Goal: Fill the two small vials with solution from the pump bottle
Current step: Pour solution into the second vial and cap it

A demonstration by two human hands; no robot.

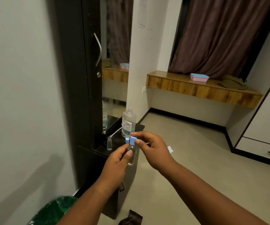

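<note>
My left hand (117, 161) grips a small clear vial (131, 155) upright in front of me, with liquid in its lower part. My right hand (152, 147) pinches a blue cap (133, 140) at the vial's mouth; a second small blue piece (127, 140) shows just left of it. Behind them a clear bottle (128, 123) with a handwritten white label stands on the black counter (114, 140), partly filled with liquid and with no pump head on it. A second small vial (109, 143) stands uncapped on the counter to the left.
A tall black cabinet door with a metal handle (98, 49) and a mirror (116, 62) rise behind the counter. A white tube (115, 132) lies on the counter. A green-lined bin (54, 210) sits at lower left. A wooden shelf (200, 90) holds a pink box (199, 77).
</note>
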